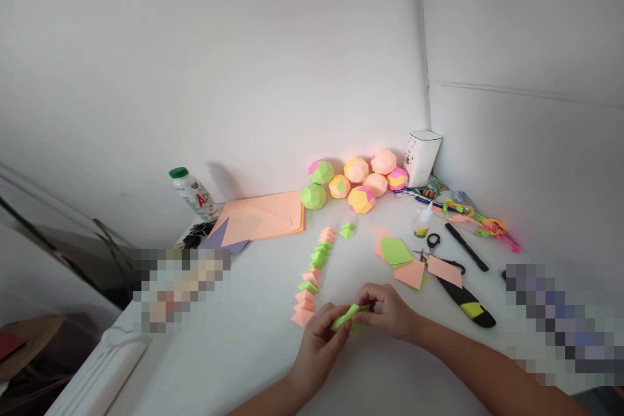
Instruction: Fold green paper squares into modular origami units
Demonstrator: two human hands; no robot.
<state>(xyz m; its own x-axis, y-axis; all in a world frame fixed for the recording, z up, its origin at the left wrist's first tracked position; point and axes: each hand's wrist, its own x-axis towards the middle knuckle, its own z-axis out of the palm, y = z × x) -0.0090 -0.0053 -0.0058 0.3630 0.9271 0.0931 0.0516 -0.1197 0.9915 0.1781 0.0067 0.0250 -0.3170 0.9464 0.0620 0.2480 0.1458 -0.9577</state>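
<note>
Between my two hands is a small piece of green paper (347, 316), partly folded and hidden by my fingers. My left hand (322, 341) pinches its left side between thumb and fingers. On the other side, my right hand (389, 312) grips the right edge with its fingertips. Just beyond my left hand runs a row of small folded paper pieces in peach and green (312, 276). A separate green folded piece (348, 230) sits past the row's far end. Flat green paper pieces (396, 252) and peach ones (410, 274) lie in a loose pile beyond my right hand.
Several paper balls (361, 199) stand by the wall, near a white box (423, 159). Peach sheets (260, 216) and a white bottle (194, 194) are at the back left. Scissors (433, 242), a glue bottle (423, 221), a black pen (467, 247) and a cutter (468, 304) lie at right.
</note>
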